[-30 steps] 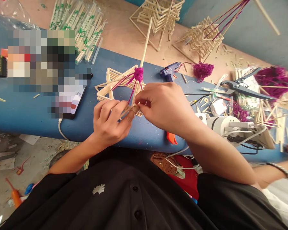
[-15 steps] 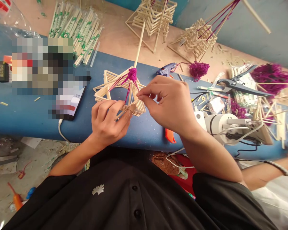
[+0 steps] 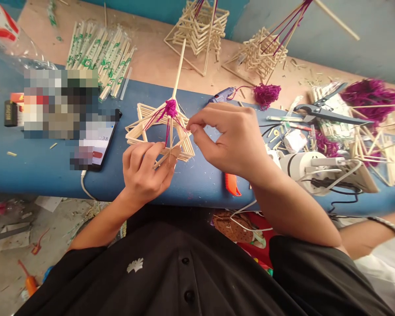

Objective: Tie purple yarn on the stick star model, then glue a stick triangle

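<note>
While the left hand [image 3: 145,169] grips the stick frame [image 3: 158,131], right hand [image 3: 227,136] pinches purple yarn [image 3: 181,124], blue table [image 3: 46,171].

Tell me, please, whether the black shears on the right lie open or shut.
Open: the black shears have handles spread apart on the cluttered blue table.

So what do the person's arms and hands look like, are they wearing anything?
Both arms are bare from above the elbow down, coming out of short black sleeves. The left hand and right hand wear no gloves, and no rings or watch show. The black shirt has dark buttons and a small white leaf-like emblem.
</note>
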`<act>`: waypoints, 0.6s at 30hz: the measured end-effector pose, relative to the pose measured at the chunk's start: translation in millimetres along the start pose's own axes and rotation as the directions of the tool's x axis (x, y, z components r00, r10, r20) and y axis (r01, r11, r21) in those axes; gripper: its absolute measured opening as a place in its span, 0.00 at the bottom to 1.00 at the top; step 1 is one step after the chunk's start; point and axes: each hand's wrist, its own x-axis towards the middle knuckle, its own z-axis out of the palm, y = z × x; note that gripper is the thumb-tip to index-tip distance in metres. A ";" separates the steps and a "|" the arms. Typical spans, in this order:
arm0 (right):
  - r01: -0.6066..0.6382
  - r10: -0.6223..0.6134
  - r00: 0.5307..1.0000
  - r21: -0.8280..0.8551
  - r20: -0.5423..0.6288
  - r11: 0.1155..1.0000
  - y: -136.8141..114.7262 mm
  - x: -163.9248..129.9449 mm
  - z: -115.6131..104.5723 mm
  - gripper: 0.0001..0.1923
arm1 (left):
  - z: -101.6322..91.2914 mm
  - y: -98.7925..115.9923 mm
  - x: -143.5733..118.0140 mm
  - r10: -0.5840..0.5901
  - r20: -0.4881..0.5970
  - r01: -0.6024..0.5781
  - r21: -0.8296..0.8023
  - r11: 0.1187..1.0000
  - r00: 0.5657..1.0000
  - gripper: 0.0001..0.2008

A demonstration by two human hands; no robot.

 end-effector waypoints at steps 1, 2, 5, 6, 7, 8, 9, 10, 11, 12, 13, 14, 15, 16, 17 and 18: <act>-0.021 0.021 0.999 -0.005 0.025 1.000 -0.7 1.1 -1.0 0.15 | 0.2 0.1 0.0 0.009 -0.004 -0.009 0.015 1.000 1.000 0.17; -0.028 0.029 0.998 -0.006 0.054 1.000 -1.8 2.4 -2.7 0.15 | 0.2 0.2 -0.2 0.019 -0.008 -0.018 0.028 0.999 1.000 0.17; -0.053 0.052 0.976 -0.002 0.209 0.999 -6.4 9.0 -10.6 0.15 | 0.0 0.5 -1.3 0.044 -0.010 -0.043 0.055 0.998 0.999 0.20; -0.077 0.075 0.963 -0.002 0.261 0.997 -8.0 11.9 -13.4 0.16 | -0.2 0.7 -1.7 0.052 -0.005 -0.052 0.063 0.997 0.999 0.21; -0.104 0.099 0.947 0.000 0.304 0.995 -9.3 14.9 -15.6 0.19 | -0.5 0.8 -2.1 0.060 0.001 -0.060 0.075 0.995 0.998 0.21; -0.127 0.117 0.935 0.007 0.336 0.992 -10.4 17.9 -17.2 0.22 | -0.8 0.9 -2.4 0.069 0.003 -0.069 0.090 0.994 0.998 0.21; -0.142 0.126 0.925 0.018 0.360 0.990 -11.0 20.5 -17.9 0.24 | -1.2 1.0 -2.5 0.076 0.001 -0.075 0.106 0.991 0.997 0.19; -0.145 0.123 0.918 0.031 0.377 0.989 -11.2 22.8 -17.9 0.25 | -1.5 1.1 -2.5 0.082 -0.003 -0.081 0.120 0.989 0.997 0.18; -0.138 0.111 0.915 0.043 0.388 0.989 -11.2 24.6 -17.3 0.23 | -1.8 1.1 -2.5 0.089 -0.006 -0.087 0.130 0.988 0.996 0.18; -0.126 0.095 0.911 0.053 0.401 0.991 -10.9 25.9 -16.4 0.20 | -2.0 1.1 -2.5 0.096 -0.005 -0.094 0.136 0.986 0.995 0.18; -0.113 0.080 0.907 0.055 0.414 0.992 -10.6 26.8 -15.4 0.17 | -2.1 1.1 -2.6 0.100 -0.001 -0.099 0.137 0.986 0.995 0.18; -0.100 0.070 0.901 0.049 0.428 0.994 -10.4 27.4 -14.5 0.15 | -2.0 1.0 -2.9 0.103 0.002 -0.103 0.137 0.985 0.995 0.19; -0.089 0.062 0.892 0.039 0.447 0.995 -10.4 27.9 -13.9 0.16 | -1.8 0.9 -3.4 0.101 0.006 -0.101 0.135 0.986 0.995 0.19; -0.080 0.058 0.882 0.028 0.467 0.996 -10.6 28.4 -13.6 0.19 | -1.4 0.8 -4.2 0.097 0.007 -0.097 0.134 0.986 0.995 0.19; -0.072 0.053 0.871 0.020 0.489 0.997 -11.0 28.9 -13.5 0.21 | -0.9 0.8 -5.1 0.090 0.004 -0.090 0.132 0.987 0.996 0.19; -0.065 0.046 0.858 0.018 0.511 0.998 -11.5 29.6 -13.6 0.22 | -0.4 0.8 -6.1 0.085 0.002 -0.084 0.129 0.988 0.996 0.20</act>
